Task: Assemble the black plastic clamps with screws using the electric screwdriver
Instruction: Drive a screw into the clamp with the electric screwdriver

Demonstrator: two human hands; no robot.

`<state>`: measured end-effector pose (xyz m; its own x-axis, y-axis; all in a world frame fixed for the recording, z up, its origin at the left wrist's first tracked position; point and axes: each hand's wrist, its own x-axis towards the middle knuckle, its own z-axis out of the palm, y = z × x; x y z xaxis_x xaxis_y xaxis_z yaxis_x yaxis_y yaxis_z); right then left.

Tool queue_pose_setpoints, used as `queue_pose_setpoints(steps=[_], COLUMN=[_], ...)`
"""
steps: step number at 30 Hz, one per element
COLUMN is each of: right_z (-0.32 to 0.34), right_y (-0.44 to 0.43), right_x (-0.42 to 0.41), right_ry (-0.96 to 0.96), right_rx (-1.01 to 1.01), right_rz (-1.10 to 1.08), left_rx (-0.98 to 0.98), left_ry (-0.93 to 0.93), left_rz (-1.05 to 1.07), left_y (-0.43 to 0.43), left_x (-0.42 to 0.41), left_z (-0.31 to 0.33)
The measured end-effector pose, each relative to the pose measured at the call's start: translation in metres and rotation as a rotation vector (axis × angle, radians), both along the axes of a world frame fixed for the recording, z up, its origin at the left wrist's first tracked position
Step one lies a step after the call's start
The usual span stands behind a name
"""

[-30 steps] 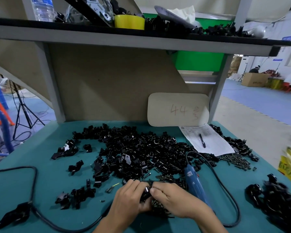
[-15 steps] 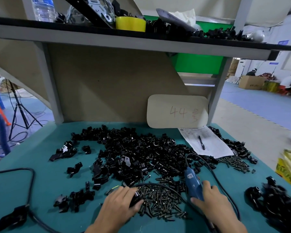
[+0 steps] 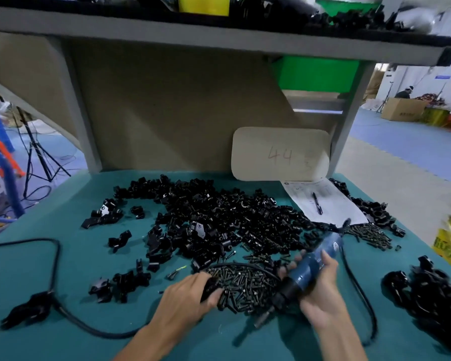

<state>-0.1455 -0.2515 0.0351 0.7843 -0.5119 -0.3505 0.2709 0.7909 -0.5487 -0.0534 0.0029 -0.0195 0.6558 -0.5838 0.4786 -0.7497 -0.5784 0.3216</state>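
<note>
A big heap of black plastic clamps [image 3: 219, 220] covers the middle of the teal bench top [image 3: 50, 269]. In front of it lies a pile of dark screws [image 3: 245, 285]. My left hand [image 3: 185, 298] holds a black clamp [image 3: 209, 286] at the pile's left edge. My right hand [image 3: 320, 290] grips the blue electric screwdriver [image 3: 311, 267], lifted and tilted, its black tip pointing down-left toward the screws. Its cord [image 3: 359, 290] loops off to the right.
A black cable with a plug [image 3: 37, 306] runs along the left. Assembled black parts [image 3: 432, 295] lie at the right edge, more screws [image 3: 367, 235] at the back right. A paper sheet with a pen [image 3: 320, 204] and a beige board marked 44 [image 3: 280, 153] stand behind.
My right hand left the clamp, reached for the blue screwdriver and picked it up, tilting it over the screws. My left hand stayed at the screw pile with the clamp.
</note>
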Motion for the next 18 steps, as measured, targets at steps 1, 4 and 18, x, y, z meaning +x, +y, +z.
queue_pose_setpoints(steps=[1,4,18], right_z=[-0.001,0.0,0.004], right_y=[0.007,0.024,0.051], right_x=[0.005,0.019,0.055], right_ry=[-0.01,-0.013,-0.027], right_rx=[0.032,0.112,0.037], right_rz=[-0.055,-0.201,-0.268], left_rx=[0.017,0.033,0.085], left_ry=[-0.019,-0.102,-0.056], left_rz=[0.007,0.004,-0.127], left_y=[0.0,-0.001,0.005], left_x=[-0.001,-0.004,-0.008], left_z=[0.002,0.007,0.009])
